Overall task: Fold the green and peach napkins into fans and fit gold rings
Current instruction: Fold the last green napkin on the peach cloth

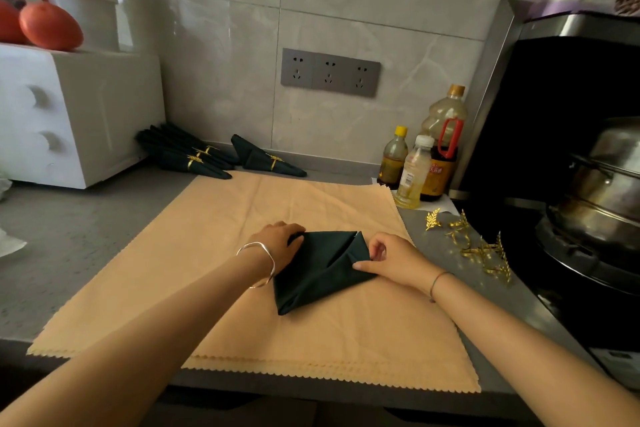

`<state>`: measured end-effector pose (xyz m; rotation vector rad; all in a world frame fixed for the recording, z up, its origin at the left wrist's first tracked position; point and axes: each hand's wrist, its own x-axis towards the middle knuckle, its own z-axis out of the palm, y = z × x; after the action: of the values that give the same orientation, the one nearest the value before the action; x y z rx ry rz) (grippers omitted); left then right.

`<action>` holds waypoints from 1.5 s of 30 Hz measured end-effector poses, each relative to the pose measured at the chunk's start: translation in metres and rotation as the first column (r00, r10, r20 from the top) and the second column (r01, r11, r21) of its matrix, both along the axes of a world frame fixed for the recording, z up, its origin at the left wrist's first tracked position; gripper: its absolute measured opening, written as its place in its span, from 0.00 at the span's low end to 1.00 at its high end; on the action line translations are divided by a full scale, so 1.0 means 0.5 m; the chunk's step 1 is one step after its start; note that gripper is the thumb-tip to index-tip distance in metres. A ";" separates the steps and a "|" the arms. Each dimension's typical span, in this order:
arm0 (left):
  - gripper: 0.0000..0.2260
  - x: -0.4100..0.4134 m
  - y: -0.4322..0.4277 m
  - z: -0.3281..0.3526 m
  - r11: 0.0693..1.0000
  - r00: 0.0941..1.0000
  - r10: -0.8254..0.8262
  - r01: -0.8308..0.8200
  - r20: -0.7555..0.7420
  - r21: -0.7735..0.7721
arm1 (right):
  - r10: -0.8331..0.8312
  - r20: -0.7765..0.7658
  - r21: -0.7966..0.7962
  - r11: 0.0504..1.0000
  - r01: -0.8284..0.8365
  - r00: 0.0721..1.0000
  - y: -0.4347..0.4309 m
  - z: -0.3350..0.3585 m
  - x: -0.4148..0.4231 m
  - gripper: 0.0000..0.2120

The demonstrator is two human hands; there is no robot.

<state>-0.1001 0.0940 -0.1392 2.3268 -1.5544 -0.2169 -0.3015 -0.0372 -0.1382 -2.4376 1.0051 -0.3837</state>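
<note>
Dark green cloth sits in the middle of the head view: the green napkin (pixel 318 270), folded into a rough pointed shape, with its broad end away from the person and its narrow end towards them. It lies on top of the stack of peach napkins (pixel 214 253), which is spread flat on the grey counter (pixel 69 236) with zigzag edges showing at the near side.

The left hand (pixel 280 243) is at the napkin's far left corner, fingers curled down over the edge of the fabric. The right hand (pixel 388 258) is at the far right corner, thumb laid along a diagonal fold and the other fingers bent in against the cloth, pinching it. The napkin lies between the two hands, touching both.

To the right of the peach stack, just beside the stove edge, the loose gold rings (pixel 481 246) with leaf shapes lie in a scattered pile. At the back by the tiled wall are ringed green napkins (pixel 194 158), several in a group and one a little apart. Three bottles (pixel 415 170) stand at the back right corner of the stack. A steel pot (pixel 602 184) sits on the stove at far right, and a white appliance (pixel 69 114) stands at far left.
</note>
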 end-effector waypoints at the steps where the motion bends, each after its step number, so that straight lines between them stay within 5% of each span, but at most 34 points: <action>1: 0.17 0.003 -0.002 0.004 1.000 1.000 0.020 -0.020 0.004 -0.010 | -0.013 0.001 -0.004 1.000 0.013 1.000 0.002 0.002 0.000 0.16; 10: 0.19 -0.036 0.036 0.049 0.986 0.975 0.119 -0.139 0.190 0.095 | -0.141 0.010 -0.126 0.982 0.142 0.990 -0.002 0.015 0.022 0.16; 14: 0.21 -0.089 0.060 0.060 0.987 0.991 0.091 -0.103 0.098 0.126 | -0.243 -0.007 -0.096 0.966 0.242 0.970 -0.006 0.006 0.030 0.16; 18: 0.21 -0.137 0.074 0.062 0.986 0.975 0.023 0.015 -0.219 0.168 | -0.271 -0.045 -0.080 0.961 0.266 0.962 -0.003 -0.005 0.033 0.17; 20: 0.21 -0.144 0.062 0.062 0.990 0.999 0.012 -0.006 -0.040 0.140 | -0.271 -0.028 -0.081 0.960 0.268 0.962 0.001 -0.014 0.032 0.16; 22: 0.21 -0.142 0.044 0.061 0.999 0.987 0.005 -0.010 0.159 0.031 | -0.254 -0.011 -0.107 0.962 0.251 0.967 0.006 -0.024 0.031 0.14; 25: 0.22 -0.135 0.012 0.041 0.978 0.951 -0.196 0.207 0.240 -0.021 | -0.223 0.028 -0.158 0.962 0.224 0.974 0.013 -0.036 0.028 0.14; 28: 0.22 -0.121 -0.012 0.002 0.934 0.912 -0.356 0.340 0.204 0.110 | -0.207 0.070 -0.166 0.962 0.216 0.976 0.016 -0.039 0.025 0.14; 35: 0.22 -0.108 -0.022 -0.045 0.930 0.918 -0.361 0.339 0.164 0.145 | -0.073 0.195 -0.134 0.986 0.100 0.978 0.016 -0.038 0.015 0.02; 40: 0.23 -0.106 -0.021 -0.050 0.928 0.919 -0.367 0.351 0.142 0.128 | 0.156 0.103 -0.081 0.986 -0.148 0.982 0.041 -0.034 -0.048 0.14; 45: 0.23 -0.105 -0.023 -0.054 0.924 0.918 -0.375 0.358 0.132 0.134 | 0.209 0.025 0.037 0.977 -0.209 0.978 0.075 -0.039 -0.140 0.17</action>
<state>-0.1523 0.0825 -0.1662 2.1518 -2.1036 -0.2155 -0.3712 0.0005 -0.1575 -2.4675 0.7305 -0.3137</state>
